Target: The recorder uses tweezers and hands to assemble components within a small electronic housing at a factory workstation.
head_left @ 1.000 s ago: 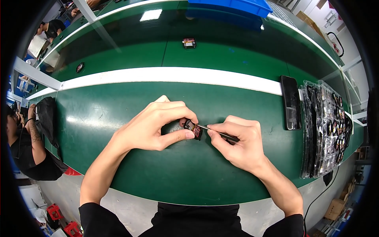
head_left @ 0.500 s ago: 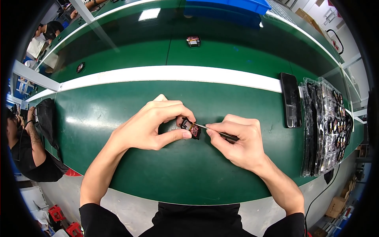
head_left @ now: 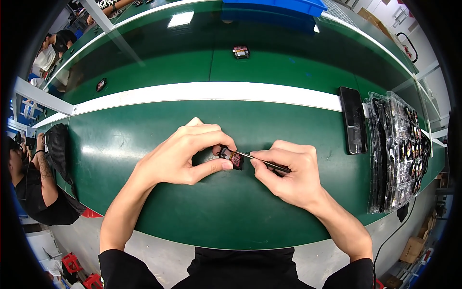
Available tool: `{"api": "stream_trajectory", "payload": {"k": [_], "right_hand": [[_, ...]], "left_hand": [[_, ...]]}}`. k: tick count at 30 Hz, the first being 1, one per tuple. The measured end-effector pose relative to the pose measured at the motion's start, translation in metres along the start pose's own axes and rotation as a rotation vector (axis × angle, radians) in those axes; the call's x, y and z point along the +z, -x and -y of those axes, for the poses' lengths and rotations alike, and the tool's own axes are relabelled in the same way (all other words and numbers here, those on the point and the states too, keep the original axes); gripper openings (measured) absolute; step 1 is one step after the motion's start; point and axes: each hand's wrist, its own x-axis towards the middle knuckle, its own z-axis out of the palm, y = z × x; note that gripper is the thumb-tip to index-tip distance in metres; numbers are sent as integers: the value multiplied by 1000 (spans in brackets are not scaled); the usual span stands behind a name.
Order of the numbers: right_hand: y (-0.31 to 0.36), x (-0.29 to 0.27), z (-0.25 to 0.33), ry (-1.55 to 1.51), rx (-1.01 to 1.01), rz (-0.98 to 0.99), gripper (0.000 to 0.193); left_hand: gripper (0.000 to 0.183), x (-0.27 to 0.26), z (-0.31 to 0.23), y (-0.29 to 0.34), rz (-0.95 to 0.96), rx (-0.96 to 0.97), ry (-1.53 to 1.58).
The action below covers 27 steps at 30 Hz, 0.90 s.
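My left hand (head_left: 185, 151) pinches a small black device housing (head_left: 231, 157) between thumb and fingers, just above the green bench. A reddish circuit board and a silvery part show inside the housing. My right hand (head_left: 293, 171) is closed round dark-handled tweezers (head_left: 273, 165). Their thin metal tip points left and reaches the upper edge of the housing, close to my left fingertips. The exact contact at the tip is too small to make out.
A black phone (head_left: 353, 120) lies at the right, beside stacked clear trays (head_left: 399, 154) of small parts. Past a white rail (head_left: 207, 91), a green belt carries similar units (head_left: 241, 52). A blue bin (head_left: 279, 6) stands at the far side. A black bag (head_left: 57, 147) and a person (head_left: 41, 185) are at left.
Both hands keep their hold on the housing and the tweezers with hardly any movement. Beyond the rail, the units and the belt's seam have slid slightly to the right.
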Motion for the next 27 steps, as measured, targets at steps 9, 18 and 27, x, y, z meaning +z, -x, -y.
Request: {"api": "stream_trajectory", "payload": {"k": [9,18,27], "right_hand": [[1,0,-2,29,-18,24,16],[3,-8,-5,-111,73,-98,15],[4,6,11,170,23,115,52]], "left_hand": [[34,0,1,-1,-1,-7,-7],[48,4,1,0,-68,-73,46],[62,5,-5,0,-5,-90,-26]]}}
